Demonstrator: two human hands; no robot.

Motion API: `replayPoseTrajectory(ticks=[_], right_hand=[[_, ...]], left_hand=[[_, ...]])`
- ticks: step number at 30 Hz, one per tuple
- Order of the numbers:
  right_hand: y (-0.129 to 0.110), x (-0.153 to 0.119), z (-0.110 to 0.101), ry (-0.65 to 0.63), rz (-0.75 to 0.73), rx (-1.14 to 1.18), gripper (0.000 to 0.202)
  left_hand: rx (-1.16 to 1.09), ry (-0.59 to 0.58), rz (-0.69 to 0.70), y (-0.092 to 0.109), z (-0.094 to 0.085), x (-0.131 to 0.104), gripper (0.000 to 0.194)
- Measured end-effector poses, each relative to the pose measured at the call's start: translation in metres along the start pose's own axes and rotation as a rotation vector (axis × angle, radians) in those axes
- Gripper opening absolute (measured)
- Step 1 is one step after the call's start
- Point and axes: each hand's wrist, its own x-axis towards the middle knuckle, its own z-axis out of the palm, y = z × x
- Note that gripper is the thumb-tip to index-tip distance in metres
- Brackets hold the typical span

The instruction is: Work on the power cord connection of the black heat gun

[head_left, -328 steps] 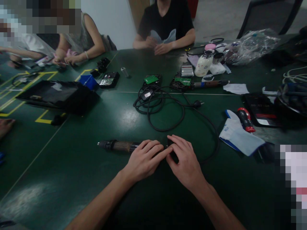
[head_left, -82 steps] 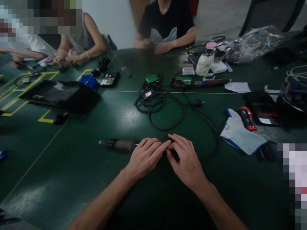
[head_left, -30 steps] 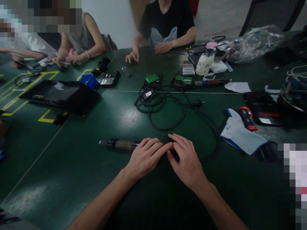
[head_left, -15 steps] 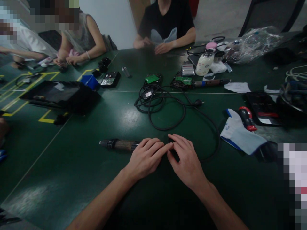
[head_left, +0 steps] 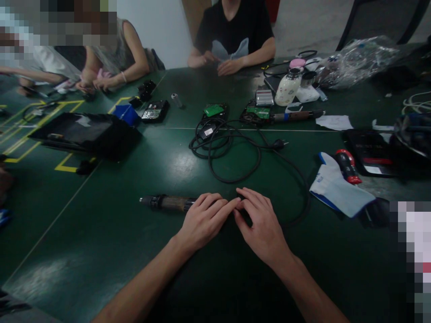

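Head view: dark screwdriver (head_left: pixel 172 203) juts leftward, crosswise, from under left hand (head_left: pixel 204 220), right hand (head_left: pixel 258 220) farther; both half-curled, grips unclear.

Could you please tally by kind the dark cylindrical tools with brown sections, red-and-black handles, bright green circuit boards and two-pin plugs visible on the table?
Dark cylindrical tools with brown sections: 2, one partly covered by the left hand
Red-and-black rounded handle: 1
Bright green flat circuit boards: 2
Black two-pin plug: 1
Total: 6
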Motion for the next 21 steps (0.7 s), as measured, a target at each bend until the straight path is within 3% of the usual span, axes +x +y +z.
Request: replayPoseTrajectory(ticks=[5, 10, 15, 21], right_hand=[[0.0007, -0.0008, 0.0009, 0.005, -0.006, -0.004, 0.015], [0.0007, -0.0013, 0.0, 0.006, -0.009, -0.002, 0.013], [0.0009, -0.0002, -0.0001, -0.005, -0.003, -0.005, 0.017], [0.0017, -0.0001, 0.0006, 0.016, -0.011, 0.009, 0.013]], left_hand=[[0.003, -0.034, 0.049, -0.0002, -0.0003, -0.0005, 0.049], [0.001, -0.002, 0.0, -0.0002, -0.0012, -0.0002, 0.05], [-0.009, -0.038, 0.072, -0.0011, -0.0016, -0.0009, 0.05], [0.004, 0.007, 0.007, -0.0014, 0.0001, -0.0007, 0.048]])
